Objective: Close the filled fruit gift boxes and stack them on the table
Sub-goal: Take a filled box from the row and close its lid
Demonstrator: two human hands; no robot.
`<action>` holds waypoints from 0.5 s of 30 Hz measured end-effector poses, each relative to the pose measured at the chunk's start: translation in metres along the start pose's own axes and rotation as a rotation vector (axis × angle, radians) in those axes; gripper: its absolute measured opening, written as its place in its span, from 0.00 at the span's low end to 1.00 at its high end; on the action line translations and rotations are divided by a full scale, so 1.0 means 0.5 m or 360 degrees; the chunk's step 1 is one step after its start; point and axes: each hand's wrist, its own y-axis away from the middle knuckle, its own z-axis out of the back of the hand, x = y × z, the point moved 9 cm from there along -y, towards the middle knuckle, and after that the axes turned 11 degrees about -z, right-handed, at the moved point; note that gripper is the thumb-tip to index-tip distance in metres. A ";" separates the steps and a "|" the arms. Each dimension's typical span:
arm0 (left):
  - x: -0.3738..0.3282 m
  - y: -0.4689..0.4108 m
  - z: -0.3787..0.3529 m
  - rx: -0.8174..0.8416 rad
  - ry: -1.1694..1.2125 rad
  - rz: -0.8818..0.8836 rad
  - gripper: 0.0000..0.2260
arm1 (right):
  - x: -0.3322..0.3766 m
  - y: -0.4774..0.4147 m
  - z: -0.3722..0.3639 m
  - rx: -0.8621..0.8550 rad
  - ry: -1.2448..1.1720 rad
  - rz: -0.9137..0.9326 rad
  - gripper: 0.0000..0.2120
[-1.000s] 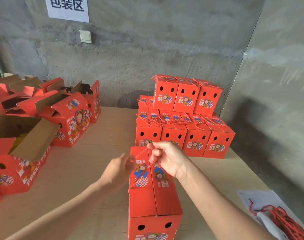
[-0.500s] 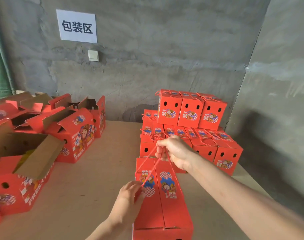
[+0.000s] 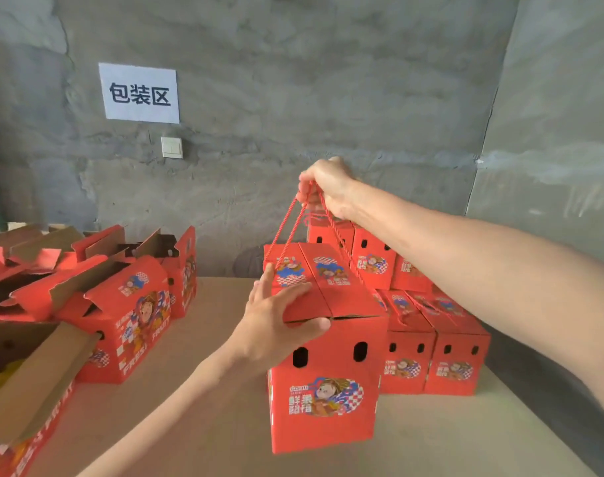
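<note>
**Hands on a closed gift box: left hand flat on the lid, right hand clamped on the rope handle**

At far left, open boxes stand close together on the left side of the table, with their brown flaps raised. The nearest of them shows something yellow inside. On the grey wall above hangs a white paper sign with three black characters. A white switch sits just below it and slightly to the right.

The left hand reaches in from the lower left. Its fingers lie spread and straight on the near-left part of the lid, and the thumb stretches along the front face just under the flap edge. The hand presses on the box rather than curling round it.

The gift box occupies the middle of the view, over the centre of the table. Its two top flaps are down and meet in a seam. The front face, with two oval holes and a cartoon print, is turned toward the camera. The box hangs slightly tilted — whether its base touches the table cannot be told.

The red rope handle rises taut from both sides of the lid to the right hand. That hand is held above the far end of the box, with its fingers curled round the gathered strands.

At right, a stack of closed boxes stands in two tiers just beside and behind the held box. The right forearm partly hides the upper tier.
</note>
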 end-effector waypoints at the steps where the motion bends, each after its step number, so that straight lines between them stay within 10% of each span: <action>1: 0.014 -0.023 0.009 -0.0023 -0.0084 0.0003 0.35 | 0.015 -0.024 -0.004 -0.0031 0.0001 0.0050 0.13; 15: 0.416 -0.454 -0.035 -0.0158 -0.0179 -0.0027 0.41 | -0.016 -0.473 -0.063 -0.0105 0.0139 0.0282 0.14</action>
